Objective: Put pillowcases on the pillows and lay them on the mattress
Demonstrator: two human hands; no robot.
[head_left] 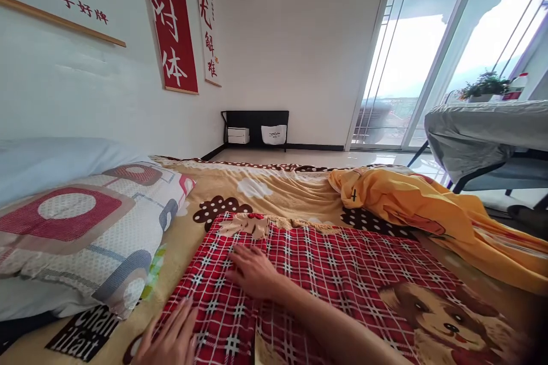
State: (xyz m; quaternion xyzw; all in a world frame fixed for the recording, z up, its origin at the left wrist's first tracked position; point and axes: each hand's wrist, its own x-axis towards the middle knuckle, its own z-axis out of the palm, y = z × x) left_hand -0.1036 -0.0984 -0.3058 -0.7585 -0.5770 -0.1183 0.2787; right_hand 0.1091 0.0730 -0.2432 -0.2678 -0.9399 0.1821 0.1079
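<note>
A red plaid blanket [325, 262] with a cartoon dog print lies spread in front of me, its left part folded over itself. My right hand [252, 271] rests flat on the folded part, fingers stretched out and pointing left. Lower down, my left hand [169, 333] lies at the blanket's left edge with its fingers extended; the wrist is cut off by the frame. Neither hand grips anything. Beneath the blanket is a tan patterned bed cover [295, 185] with brown dotted shapes.
To the left sits a patterned pillow [124, 228] beside a pale blue one [64, 159]. Crumpled orange cloth [398, 199] lies at the right. Beyond the bed stand a black rack [252, 120] and a covered table [483, 125] holding a potted plant [483, 86].
</note>
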